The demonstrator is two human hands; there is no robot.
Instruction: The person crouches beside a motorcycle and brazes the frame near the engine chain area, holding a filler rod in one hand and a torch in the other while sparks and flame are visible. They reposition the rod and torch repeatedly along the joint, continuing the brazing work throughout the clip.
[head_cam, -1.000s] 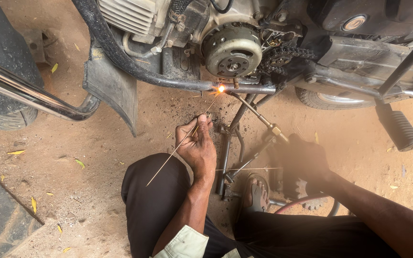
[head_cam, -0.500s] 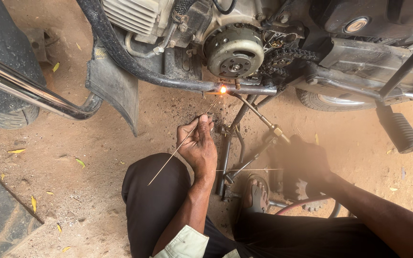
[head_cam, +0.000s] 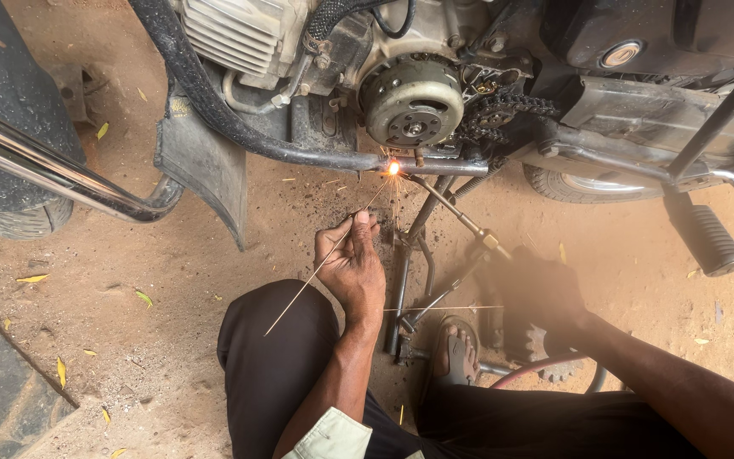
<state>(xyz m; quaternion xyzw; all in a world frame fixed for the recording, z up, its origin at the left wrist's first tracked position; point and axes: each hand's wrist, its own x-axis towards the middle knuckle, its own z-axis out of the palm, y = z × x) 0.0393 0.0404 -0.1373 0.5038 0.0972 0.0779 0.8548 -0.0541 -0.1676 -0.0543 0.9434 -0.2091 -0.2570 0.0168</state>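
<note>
Little had moved since half a second before: the left hand (head_cam: 354, 268) had stayed where it was under the engine, the rod (head_cam: 326, 259) at the same slant, and the spark (head_cam: 393, 168) still burned at the frame tube (head_cam: 316, 155).

That left hand was closed on the thin rod, fingers curled and thumb up, with the rod's upper end reaching to the bright glow and its lower end trailing down past the left knee (head_cam: 278, 340). The right hand (head_cam: 545, 293) was gripping the torch (head_cam: 456, 212), a slim metal pipe with a brass fitting, whose tip pointed up at the same glowing spot; that hand was blurred, so the exact grip could not be told beyond a closed fist. A red hose (head_cam: 541, 368) curled away just below that wrist.

The spot being welded sat on the black tube directly beneath the round flywheel (head_cam: 412, 102), with the chain sprocket (head_cam: 503, 109) just to its right. A ribbed footpeg (head_cam: 711, 238) hung off to the far right, and a chrome exhaust pipe (head_cam: 61, 174) ran along the left. A sandalled foot (head_cam: 456, 353) rested on the sandy ground (head_cam: 155, 280) beside the stand (head_cam: 401, 280). Yellow leaves lay scattered over the dirt. No labels or packages were readable.
</note>
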